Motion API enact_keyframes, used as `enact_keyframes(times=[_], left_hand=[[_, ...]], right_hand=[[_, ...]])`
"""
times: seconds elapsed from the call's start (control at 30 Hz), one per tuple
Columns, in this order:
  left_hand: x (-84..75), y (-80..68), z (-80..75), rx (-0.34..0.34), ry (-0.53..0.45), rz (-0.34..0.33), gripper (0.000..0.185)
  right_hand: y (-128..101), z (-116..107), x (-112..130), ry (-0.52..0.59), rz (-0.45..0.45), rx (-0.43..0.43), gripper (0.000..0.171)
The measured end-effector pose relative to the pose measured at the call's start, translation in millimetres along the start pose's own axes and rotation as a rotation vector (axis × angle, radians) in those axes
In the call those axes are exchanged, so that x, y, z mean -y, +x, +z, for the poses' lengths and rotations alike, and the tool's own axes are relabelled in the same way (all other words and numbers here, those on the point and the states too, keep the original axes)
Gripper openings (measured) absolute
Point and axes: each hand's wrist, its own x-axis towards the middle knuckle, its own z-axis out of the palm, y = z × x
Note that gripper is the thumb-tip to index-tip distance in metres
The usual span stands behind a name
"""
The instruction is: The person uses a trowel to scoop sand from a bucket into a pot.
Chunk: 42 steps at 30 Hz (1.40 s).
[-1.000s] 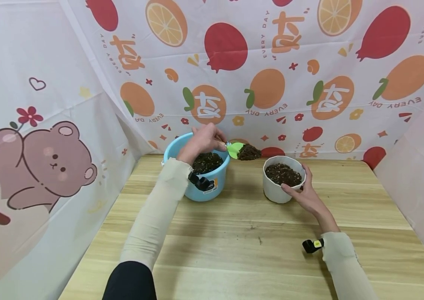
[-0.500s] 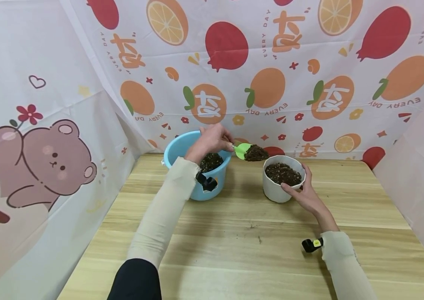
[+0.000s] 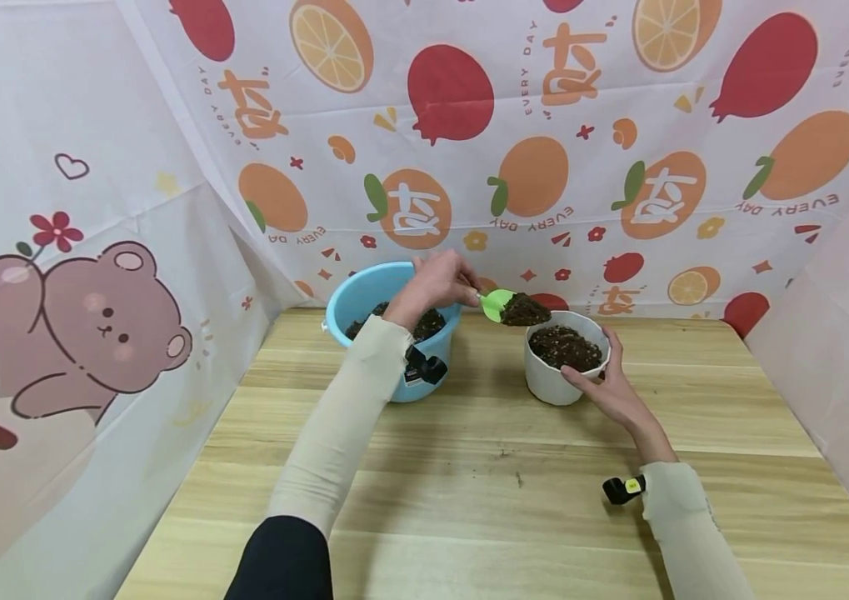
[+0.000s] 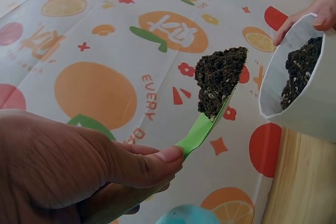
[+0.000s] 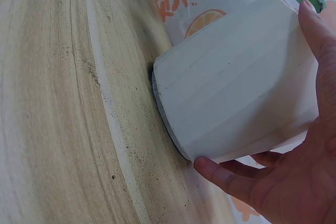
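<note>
Backdrop [image 3: 544,125] print reads "EVERY DAY" behind both hands. Left hand [image 3: 435,286] pinches green scoop [image 3: 497,303] heaped with soil [image 3: 523,310], blade just over near rim of white pot [image 3: 551,382]. Right hand [image 3: 607,387] cups pot's side, thumb and fingers curled round it. Blue bucket [image 3: 364,292] sits under left wrist. Bare desk [image 3: 514,500] lies nearer than both hands.

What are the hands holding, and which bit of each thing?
The left hand pinches the green trowel by its handle; the right hand grips the white pot by its side.
</note>
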Motion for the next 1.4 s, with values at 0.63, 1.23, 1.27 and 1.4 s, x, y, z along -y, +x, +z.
enact_keyframes(times=[0.63,1.23,1.27,1.4], left_hand=[[-8.8,9.6,19.0,0.004,-0.080,0.030,0.014],[-17.6,15.1,38.0,0.009,-0.041,0.013,0.018],[-18.1,15.5,38.8,0.011,-0.044,0.013,0.018],[-20.0,16.4,42.5,0.018,-0.058,0.011,0.018]], right_hand=[[1,0,-1,0.005,0.009,-0.003,0.108],[0,0,0,0.004,0.016,-0.002,0.108],[0,0,0,0.002,0.017,-0.001,0.108],[0,0,1,-0.003,0.023,-0.001,0.109]])
